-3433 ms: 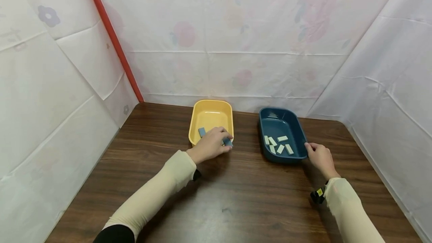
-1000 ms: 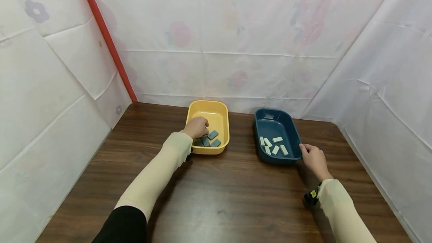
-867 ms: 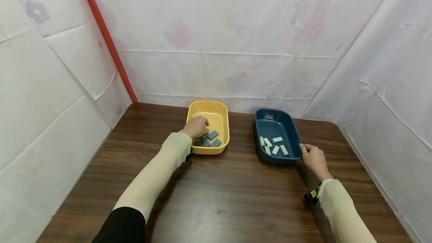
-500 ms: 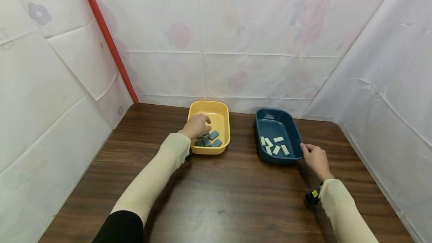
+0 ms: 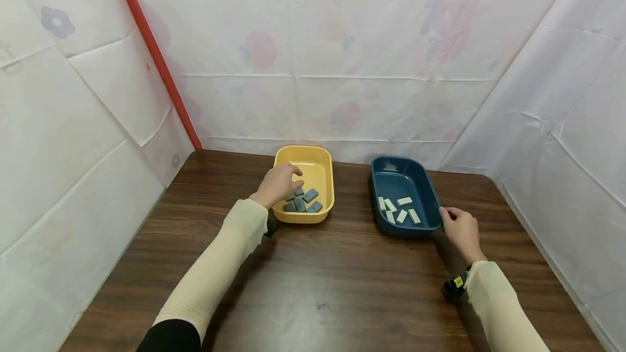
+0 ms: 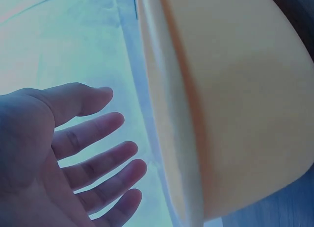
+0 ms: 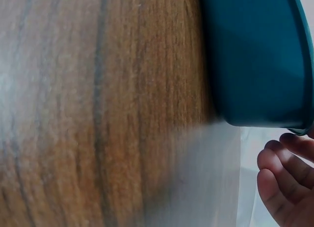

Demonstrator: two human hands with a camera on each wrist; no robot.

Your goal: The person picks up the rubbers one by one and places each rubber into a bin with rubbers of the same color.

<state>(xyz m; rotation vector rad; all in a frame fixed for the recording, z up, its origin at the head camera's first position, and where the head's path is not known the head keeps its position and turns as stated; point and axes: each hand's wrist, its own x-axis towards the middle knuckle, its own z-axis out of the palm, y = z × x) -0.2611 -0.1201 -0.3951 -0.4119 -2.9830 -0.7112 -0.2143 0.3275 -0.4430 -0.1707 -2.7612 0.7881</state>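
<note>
In the head view my left hand [image 5: 279, 182] hovers over the left side of a yellow tray [image 5: 324, 170], holding nothing. Its fingers stand spread and relaxed, as the left wrist view shows beside the tray's outer wall [image 6: 255, 99]. Several small blue-grey tiles [image 5: 310, 195] lie loosely together at the near end of that tray, partly behind my hand. My right hand [image 5: 461, 231] pinches the near right corner of a dark blue tray [image 5: 415, 178] between thumb and fingers. Inside it, several small off-white tiles [image 5: 404, 201] lie scattered near the front.
Both trays stand near the back of a dark wooden table [image 5: 313, 287], with a gap between them. White patterned sheets [image 5: 381, 42] hang behind and at both sides. A red pole [image 5: 156, 53] runs down to the back left corner.
A blue-grey tile in my left hand earlier is now out of its grasp. That hand went into the yellow tray, then spread its fingers and drew back slightly. My right hand stays at its corner.
</note>
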